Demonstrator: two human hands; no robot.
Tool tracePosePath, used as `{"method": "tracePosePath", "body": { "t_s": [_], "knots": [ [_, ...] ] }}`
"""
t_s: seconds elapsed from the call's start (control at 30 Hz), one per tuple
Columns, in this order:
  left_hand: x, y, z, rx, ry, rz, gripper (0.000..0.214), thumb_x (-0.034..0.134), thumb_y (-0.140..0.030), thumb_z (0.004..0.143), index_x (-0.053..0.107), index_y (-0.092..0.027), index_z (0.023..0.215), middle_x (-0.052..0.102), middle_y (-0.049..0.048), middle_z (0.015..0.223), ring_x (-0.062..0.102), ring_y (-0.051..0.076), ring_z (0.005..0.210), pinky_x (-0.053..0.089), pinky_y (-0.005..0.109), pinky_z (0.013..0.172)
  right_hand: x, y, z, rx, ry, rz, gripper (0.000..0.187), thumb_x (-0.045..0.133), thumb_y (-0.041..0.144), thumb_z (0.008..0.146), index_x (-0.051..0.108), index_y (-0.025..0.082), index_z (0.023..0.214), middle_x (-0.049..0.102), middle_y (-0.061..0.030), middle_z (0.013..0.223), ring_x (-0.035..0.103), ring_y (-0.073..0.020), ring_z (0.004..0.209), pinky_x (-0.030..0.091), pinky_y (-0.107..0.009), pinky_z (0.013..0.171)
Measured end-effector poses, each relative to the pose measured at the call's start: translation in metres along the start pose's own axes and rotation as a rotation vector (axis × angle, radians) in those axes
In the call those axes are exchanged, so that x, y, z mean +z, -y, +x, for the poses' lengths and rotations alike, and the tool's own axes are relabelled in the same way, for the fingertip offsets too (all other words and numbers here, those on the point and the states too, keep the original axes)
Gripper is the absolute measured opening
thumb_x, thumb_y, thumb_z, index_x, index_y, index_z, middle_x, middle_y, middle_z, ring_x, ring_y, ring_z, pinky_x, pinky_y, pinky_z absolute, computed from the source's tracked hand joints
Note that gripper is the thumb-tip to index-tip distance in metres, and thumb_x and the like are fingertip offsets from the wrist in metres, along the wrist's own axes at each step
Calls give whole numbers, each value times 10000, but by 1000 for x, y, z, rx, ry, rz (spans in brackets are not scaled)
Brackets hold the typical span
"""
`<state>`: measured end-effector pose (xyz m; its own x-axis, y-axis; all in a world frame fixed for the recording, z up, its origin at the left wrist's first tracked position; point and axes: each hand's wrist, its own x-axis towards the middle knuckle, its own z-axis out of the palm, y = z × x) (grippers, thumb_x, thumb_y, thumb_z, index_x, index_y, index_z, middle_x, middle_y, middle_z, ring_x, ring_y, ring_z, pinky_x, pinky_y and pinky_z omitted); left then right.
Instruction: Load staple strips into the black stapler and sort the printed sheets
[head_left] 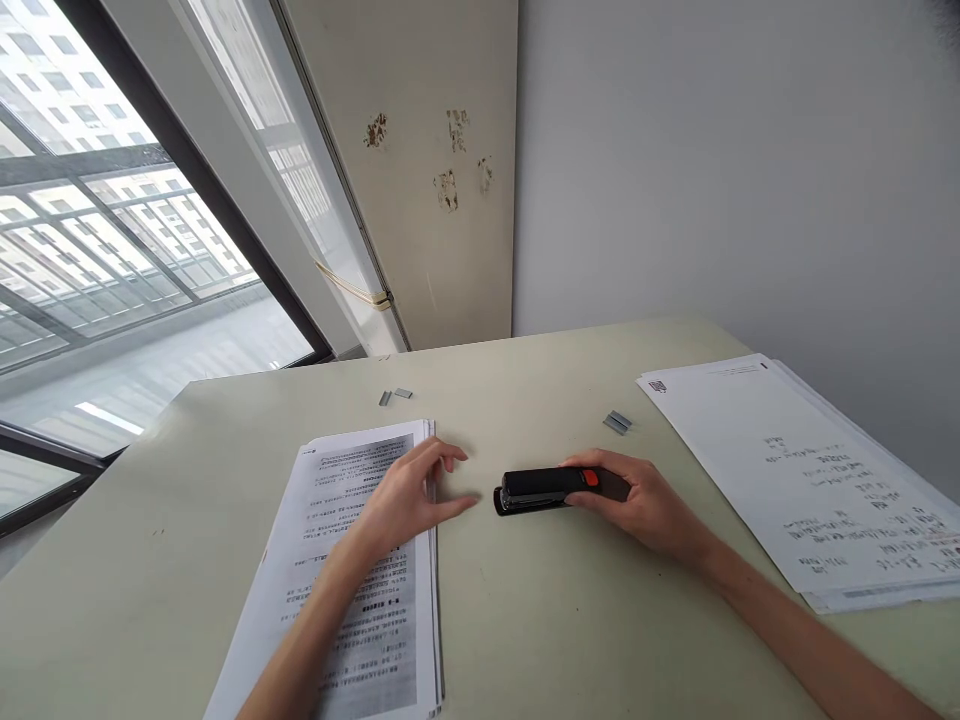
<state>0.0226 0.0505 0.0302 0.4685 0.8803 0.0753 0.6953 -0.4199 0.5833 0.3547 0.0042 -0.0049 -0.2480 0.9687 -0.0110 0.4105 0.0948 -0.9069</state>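
A black stapler (pixel 536 484) with a red-orange patch on top lies sideways at mid-table, its front end pointing left. My right hand (pixel 630 498) is wrapped around its rear end. Just left of the stapler, my left hand (pixel 411 500) hovers over the right edge of a stack of printed pages (pixel 360 620). Its thumb and fingers are apart, with nothing between them, and a gap separates them from the stapler. My left forearm hides part of the pages.
Small strips of staples (pixel 618 422) lie beyond my right hand, and two more strips (pixel 403 393) sit near the back edge. Another paper stack (pixel 720 420) with handwriting rests at the right. The pale green table (pixel 525 640) meets a grey wall (pixel 675 180); windows stand at left.
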Motion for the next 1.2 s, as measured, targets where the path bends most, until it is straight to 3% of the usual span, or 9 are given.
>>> {"method": "tracePosePath", "body": {
  "t_s": [0.1, 0.23, 0.37, 1.03, 1.2],
  "knots": [
    [-11, 17, -4, -87, -142, 78, 311, 726, -521, 883, 605, -244, 957, 569, -31, 811, 521, 160, 703, 433, 276, 681, -2, -3, 1, -1, 6, 65, 390, 677, 612, 959, 741, 290, 1170, 761, -55, 1127, 694, -271, 1012, 562, -377, 879],
    [-9, 33, -8, -210, -257, 143, 299, 564, -475, 970, 485, -245, 798, 483, -61, 630, 448, 149, 570, 353, 283, 604, -3, -9, 4, 33, -174, 164, 425, 561, 647, 1016, 735, 270, 1104, 769, -80, 1158, 697, -277, 1107, 566, -378, 940],
    [1, 34, -11, -252, -254, 167, 321, 568, -480, 959, 477, -241, 765, 529, -60, 608, 483, 149, 551, 339, 286, 600, -3, -10, 6, 78, -260, 171, 426, 586, 664, 995, 717, 260, 1020, 769, -76, 1070, 702, -256, 993, 571, -370, 893],
    [5, 31, -14, -261, -234, 173, 313, 559, -470, 972, 509, -239, 768, 548, -65, 606, 519, 146, 553, 345, 287, 604, -4, -6, 3, 171, -200, 109, 396, 582, 645, 1003, 713, 272, 1005, 760, -42, 1002, 683, -233, 956, 537, -317, 857],
    [4, 30, -14, -254, -233, 171, 317, 559, -472, 970, 501, -240, 762, 549, -65, 607, 521, 146, 552, 345, 287, 600, -4, -9, 2, 171, -167, 77, 390, 563, 637, 1018, 713, 277, 1025, 762, -35, 1004, 673, -230, 943, 511, -302, 773]
  ]
}}
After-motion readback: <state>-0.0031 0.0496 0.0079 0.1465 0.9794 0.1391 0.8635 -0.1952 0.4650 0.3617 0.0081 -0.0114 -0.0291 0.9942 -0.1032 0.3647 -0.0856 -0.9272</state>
